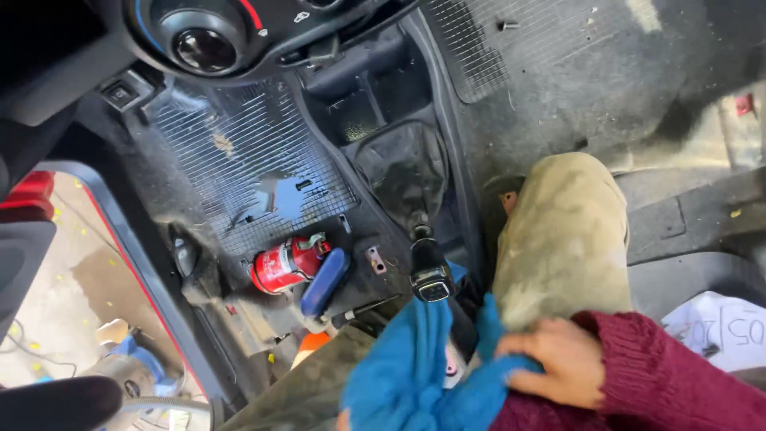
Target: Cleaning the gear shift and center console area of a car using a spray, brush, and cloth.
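my right hand (pixel 558 359) clamped on the blue cloth (pixel 415 367), bunched in my lap | left hand's buried under it, can't tell its grip | gear knob (pixel 432 275) sits just past the cloth, up-left of my fingers, stick leaning away

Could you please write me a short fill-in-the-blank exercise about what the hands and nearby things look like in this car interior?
1. The right hand grips a cloth whose colour is ____.
2. The small fire extinguisher lying on the floor mat is coloured ____.
3. The gear lever rises just above the cloth, out of a black ____.
4. The sleeve on the right arm is knitted and coloured ____.

Missing words: blue; red; gaiter; maroon
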